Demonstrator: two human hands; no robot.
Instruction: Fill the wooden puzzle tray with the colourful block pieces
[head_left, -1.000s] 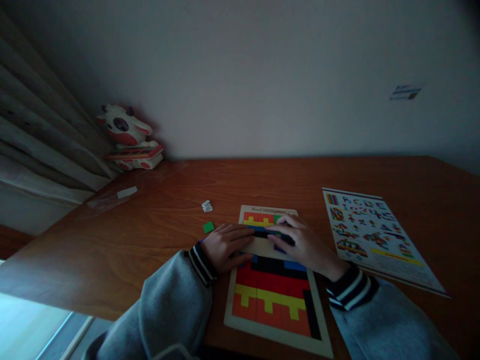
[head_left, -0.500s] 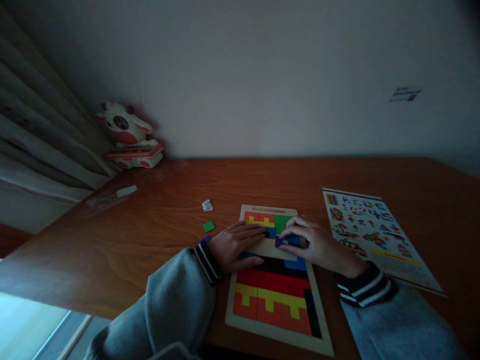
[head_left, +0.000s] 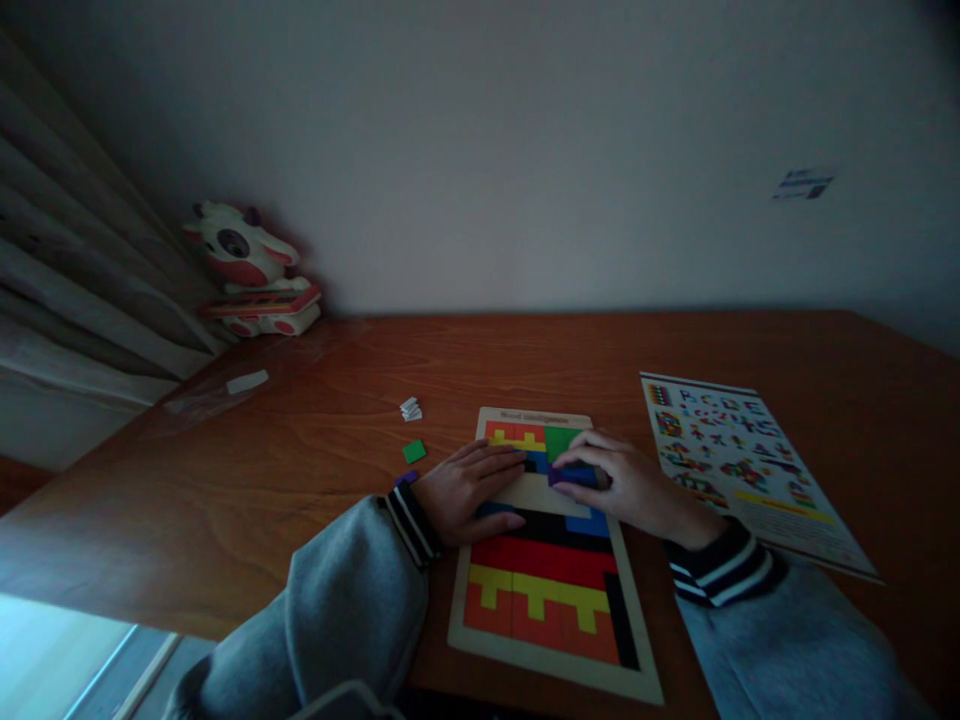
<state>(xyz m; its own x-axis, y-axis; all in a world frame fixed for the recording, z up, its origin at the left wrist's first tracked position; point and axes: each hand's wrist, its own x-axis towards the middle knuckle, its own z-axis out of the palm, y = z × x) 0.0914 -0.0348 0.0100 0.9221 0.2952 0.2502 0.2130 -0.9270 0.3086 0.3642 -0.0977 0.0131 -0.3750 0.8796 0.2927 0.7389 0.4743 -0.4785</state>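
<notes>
A wooden puzzle board (head_left: 555,680) lies before me, filled with coloured blocks at its near and far ends and showing bare wood across part of the middle. My left hand (head_left: 469,490) rests flat on the board's left side, fingers stretched out. Thumb and fingers of my right hand (head_left: 626,485) pinch a purple puzzle piece (head_left: 556,475) low over the board, just below a green block (head_left: 559,441). Part of that piece is hidden by the fingers. A loose purple piece (head_left: 406,478) sits beside my left wrist.
A green piece (head_left: 414,452) and a few small white objects (head_left: 410,408) lie left of the board. On the right is a printed pattern sheet (head_left: 750,450). A toy cow (head_left: 255,270) stands at the back left, against the wall and curtain.
Both hands keep nearly the same places on the board. My right hand still grips the purple piece. The whole view has shifted slightly.
</notes>
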